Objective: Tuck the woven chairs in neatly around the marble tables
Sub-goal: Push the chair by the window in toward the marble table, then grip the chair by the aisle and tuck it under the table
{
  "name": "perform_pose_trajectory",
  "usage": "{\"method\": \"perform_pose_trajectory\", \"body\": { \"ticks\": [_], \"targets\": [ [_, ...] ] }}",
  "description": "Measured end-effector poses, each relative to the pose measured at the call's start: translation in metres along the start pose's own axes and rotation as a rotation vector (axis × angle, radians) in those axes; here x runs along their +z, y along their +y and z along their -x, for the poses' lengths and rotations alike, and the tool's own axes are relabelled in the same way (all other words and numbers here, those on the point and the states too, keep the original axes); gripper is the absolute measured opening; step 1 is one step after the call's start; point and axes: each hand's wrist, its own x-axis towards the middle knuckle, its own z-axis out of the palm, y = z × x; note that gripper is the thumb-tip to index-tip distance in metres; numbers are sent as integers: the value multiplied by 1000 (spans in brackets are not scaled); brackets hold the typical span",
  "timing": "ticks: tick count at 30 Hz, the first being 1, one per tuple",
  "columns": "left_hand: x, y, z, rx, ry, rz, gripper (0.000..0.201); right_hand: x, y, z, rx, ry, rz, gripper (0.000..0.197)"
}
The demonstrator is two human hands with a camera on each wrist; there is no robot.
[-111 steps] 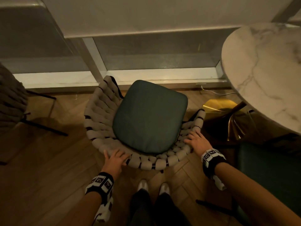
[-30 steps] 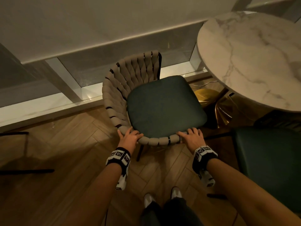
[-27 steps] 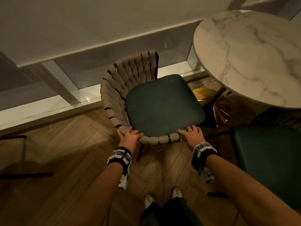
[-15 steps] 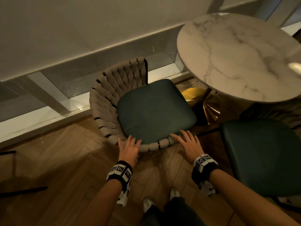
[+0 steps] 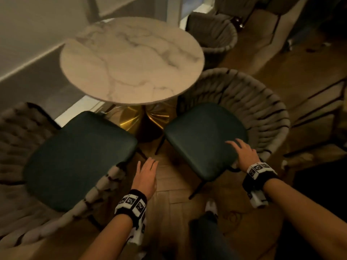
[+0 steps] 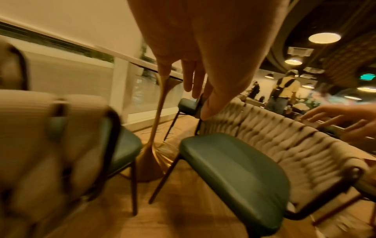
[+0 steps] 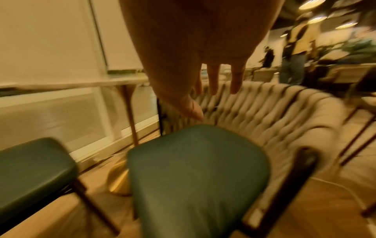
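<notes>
Woven chair | hands (both empty) spread | marble table near

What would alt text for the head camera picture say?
Two open hands, left hand and right hand, reach toward a woven chair with a green seat beside a round marble table. A second woven chair stands left.

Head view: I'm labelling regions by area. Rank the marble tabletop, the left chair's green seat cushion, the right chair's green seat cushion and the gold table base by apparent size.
1. Marble tabletop
2. Left chair's seat cushion, nearer the camera, so unsure
3. Right chair's seat cushion
4. Gold table base, partly hidden
</notes>
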Motion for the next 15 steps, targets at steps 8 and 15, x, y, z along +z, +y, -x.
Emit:
{"method": "perform_pose_trajectory", "body": {
  "ticks": [8,15],
  "targets": [
    [67,204,-138,201,-119,132,48,-50,244,-60,176,61,187,51],
    [144,364,-227,171,-364,419,57,-43,323,-119,-11,-130,269,58]
  ]
}}
